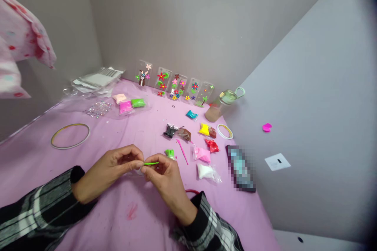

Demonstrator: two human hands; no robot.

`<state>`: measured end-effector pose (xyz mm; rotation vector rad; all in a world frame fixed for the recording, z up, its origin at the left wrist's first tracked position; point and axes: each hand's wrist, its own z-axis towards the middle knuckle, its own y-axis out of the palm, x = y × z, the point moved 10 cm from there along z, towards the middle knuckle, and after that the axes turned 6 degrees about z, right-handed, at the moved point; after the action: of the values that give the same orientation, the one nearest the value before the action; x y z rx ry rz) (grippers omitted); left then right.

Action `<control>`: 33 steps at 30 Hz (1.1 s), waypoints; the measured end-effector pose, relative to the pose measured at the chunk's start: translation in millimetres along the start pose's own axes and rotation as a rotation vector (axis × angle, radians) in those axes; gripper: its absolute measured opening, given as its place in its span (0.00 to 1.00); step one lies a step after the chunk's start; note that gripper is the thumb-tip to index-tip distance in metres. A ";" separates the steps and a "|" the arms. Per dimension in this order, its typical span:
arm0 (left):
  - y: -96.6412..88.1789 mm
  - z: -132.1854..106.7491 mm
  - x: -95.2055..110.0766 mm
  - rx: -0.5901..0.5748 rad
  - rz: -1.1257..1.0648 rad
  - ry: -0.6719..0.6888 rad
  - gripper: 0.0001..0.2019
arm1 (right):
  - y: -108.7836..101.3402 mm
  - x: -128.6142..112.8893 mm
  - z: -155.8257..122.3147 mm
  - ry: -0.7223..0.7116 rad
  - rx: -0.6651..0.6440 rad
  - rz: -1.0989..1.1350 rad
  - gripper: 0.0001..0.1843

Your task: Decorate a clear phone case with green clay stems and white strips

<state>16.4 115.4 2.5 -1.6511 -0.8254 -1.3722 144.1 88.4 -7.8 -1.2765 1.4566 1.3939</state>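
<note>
A thin green clay strip (151, 163) is held level just above the near middle of the purple table (141, 219). The left hand (118, 166) pinches its left end and the right hand (165, 177) pinches it from the right, their fingertips almost touching. Just beyond the right hand lie a green clay bag (170, 153) and a pink stick (182, 151), with pink (202, 154), white (206, 171) and red (212, 146) bags further right. A large ring (70, 136) lies well apart to the far left, and decorated phone cases (176, 85) lean against the far wall.
</note>
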 end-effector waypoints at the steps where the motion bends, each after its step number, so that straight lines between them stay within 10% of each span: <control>1: -0.3 0.0 -0.3 0.003 0.002 -0.002 0.12 | 0.0 -1.7 -0.5 -0.011 0.006 -0.006 0.11; 26: -10.5 3.0 6.7 0.028 0.065 0.018 0.10 | 7.0 -2.9 -4.4 0.071 -0.085 0.055 0.09; 33: -21.0 0.1 3.3 -0.191 0.428 0.062 0.20 | 4.8 2.5 -3.5 0.095 -0.095 0.132 0.18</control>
<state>-1.3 125.0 9.5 -1.7926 -0.2834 -1.2157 139.3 84.1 -8.6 -1.3425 1.5795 1.5227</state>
